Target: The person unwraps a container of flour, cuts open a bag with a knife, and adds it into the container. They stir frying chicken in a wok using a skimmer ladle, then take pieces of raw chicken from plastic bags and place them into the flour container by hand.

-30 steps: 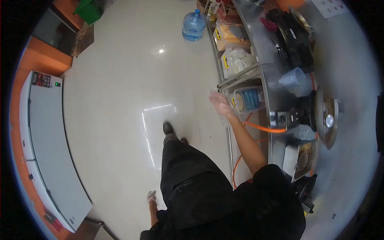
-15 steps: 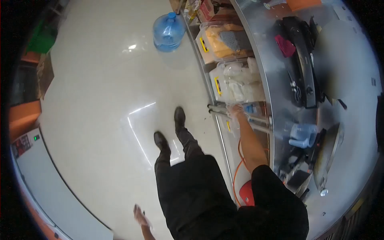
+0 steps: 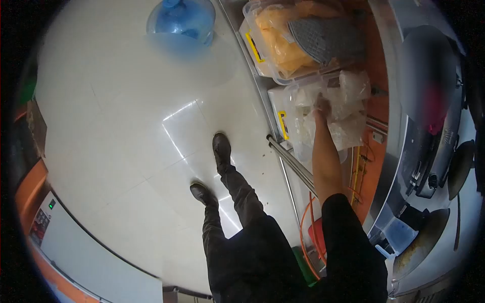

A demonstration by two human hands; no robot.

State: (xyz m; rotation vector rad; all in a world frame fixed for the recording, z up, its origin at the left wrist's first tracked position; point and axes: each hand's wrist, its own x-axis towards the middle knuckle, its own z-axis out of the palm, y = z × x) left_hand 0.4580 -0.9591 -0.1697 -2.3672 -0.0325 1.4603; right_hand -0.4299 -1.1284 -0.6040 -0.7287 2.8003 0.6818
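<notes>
This looks like a working kitchen, likely a commercial one. Along the right runs a metal counter with 2 dark-stained pans and a clear plastic jug. The shelf below holds 2 clear storage bins, packed with plastic bags. A big blue water bottle stands on the pale tiled floor, across from a long white cabinet with a lit green display.

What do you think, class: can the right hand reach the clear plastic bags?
Probably yes: the right hand is in among the clear plastic bags, and no lid seems to cover their box.
</notes>
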